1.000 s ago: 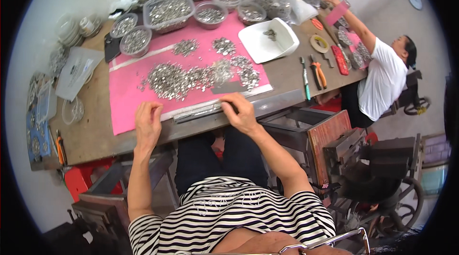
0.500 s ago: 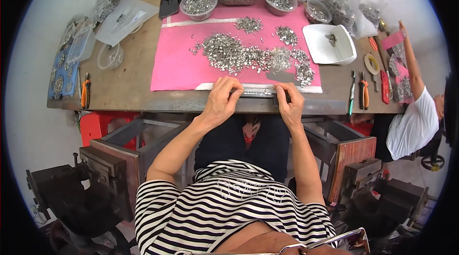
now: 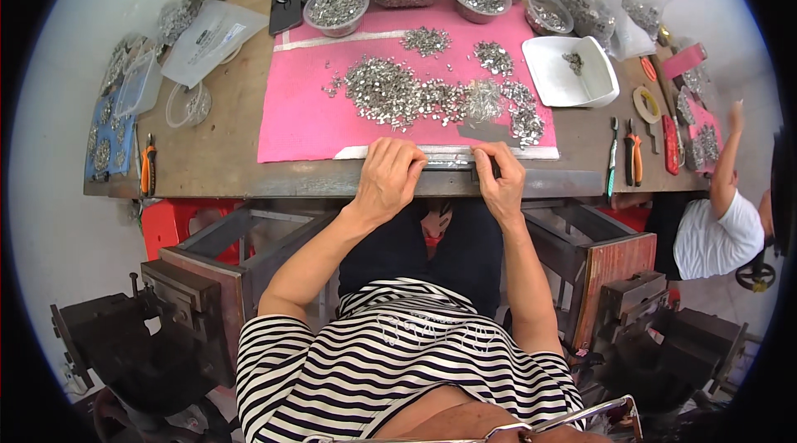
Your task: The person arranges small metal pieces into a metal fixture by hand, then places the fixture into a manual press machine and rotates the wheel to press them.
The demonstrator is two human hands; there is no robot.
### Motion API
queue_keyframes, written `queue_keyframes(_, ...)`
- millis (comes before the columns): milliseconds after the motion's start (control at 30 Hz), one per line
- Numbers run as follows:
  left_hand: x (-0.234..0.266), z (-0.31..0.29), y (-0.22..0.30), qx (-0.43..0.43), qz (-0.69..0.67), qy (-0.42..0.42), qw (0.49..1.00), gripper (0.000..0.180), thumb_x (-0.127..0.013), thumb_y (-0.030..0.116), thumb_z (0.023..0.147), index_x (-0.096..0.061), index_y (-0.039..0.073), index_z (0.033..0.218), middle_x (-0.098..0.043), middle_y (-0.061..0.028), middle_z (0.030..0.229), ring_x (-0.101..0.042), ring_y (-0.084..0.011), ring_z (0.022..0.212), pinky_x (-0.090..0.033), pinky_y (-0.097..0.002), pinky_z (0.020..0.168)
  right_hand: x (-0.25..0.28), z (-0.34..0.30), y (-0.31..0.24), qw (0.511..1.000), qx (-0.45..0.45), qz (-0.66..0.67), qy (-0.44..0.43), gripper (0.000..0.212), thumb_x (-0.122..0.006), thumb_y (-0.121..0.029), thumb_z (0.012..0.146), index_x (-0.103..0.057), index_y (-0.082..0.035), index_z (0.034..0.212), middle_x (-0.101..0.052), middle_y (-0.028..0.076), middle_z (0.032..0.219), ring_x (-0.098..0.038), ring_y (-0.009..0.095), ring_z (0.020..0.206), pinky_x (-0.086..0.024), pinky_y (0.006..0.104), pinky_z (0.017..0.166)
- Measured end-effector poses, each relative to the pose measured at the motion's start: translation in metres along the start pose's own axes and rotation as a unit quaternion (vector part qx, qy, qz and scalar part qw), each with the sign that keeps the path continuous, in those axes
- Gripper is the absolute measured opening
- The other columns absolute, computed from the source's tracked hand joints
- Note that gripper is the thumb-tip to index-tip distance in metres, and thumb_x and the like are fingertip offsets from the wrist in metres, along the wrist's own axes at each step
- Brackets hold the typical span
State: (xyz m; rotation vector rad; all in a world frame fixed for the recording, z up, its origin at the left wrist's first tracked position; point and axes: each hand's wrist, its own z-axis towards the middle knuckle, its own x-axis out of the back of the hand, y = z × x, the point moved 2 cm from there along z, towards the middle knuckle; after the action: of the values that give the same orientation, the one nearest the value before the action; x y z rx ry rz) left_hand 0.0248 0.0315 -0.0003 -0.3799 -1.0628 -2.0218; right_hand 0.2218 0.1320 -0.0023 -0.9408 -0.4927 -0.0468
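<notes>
At the front edge of the table, a slim silver metal strip (image 3: 448, 159) lies lengthwise between my two hands. My left hand (image 3: 387, 176) is closed, thumb and fingers pinching the strip's left end. My right hand (image 3: 500, 179) has its thumb and fingers bent round the right end, with a small dark part showing by them. What sits under the fingertips is hidden. Just beyond is a pink cloth (image 3: 303, 115) with a white border. On it lies a wide heap of small shiny metal pieces (image 3: 378, 90), with smaller piles (image 3: 494, 58) to the right.
Plastic tubs (image 3: 334, 11) of metal pieces line the back. A white tray (image 3: 558, 82) stands right of the cloth. Orange-handled pliers (image 3: 633, 156) lie on the right, another pair (image 3: 149, 167) on the left. A co-worker in a white shirt (image 3: 718, 237) sits at the far right.
My hands stay at the strip with only slight shifts of the fingers. The view has moved a little. At the right, the co-worker's raised arm has come down and away from the pink roll.
</notes>
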Motion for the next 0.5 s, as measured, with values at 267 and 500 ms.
queue_keyframes(267, 0.003, -0.027, -0.011, -0.026, 0.109, 0.0, 0.994, 0.018, -0.078, 0.013, 0.085, -0.073, 0.01, 0.102, -0.067, -0.0086, 0.109, -0.061, -0.0315, 0.106, -0.042, -0.051, 0.102, -0.015, -0.006, 0.006, 0.999, 0.011, 0.028, 0.02, 0.005, -0.069, -0.007, 0.089, -0.067, -0.002, 0.089, -0.063, 0.013, 0.081, -0.063, 0.032, 0.076, -0.05, 0.0398, 0.07)
queue_keyframes(500, -0.006, -0.028, -0.009, -0.01, 0.083, -0.009, 0.996, 0.038, -0.073, 0.009, 0.09, -0.06, 0.002, 0.125, -0.063, -0.0159, 0.114, -0.057, -0.0376, 0.11, -0.038, -0.0545, 0.11, -0.004, -0.005, 0.001, 0.998, 0.043, 0.035, 0.038, 0.007, -0.069, -0.006, 0.09, -0.068, 0.0, 0.09, -0.066, 0.012, 0.084, -0.064, 0.031, 0.081, -0.05, 0.0398, 0.078)
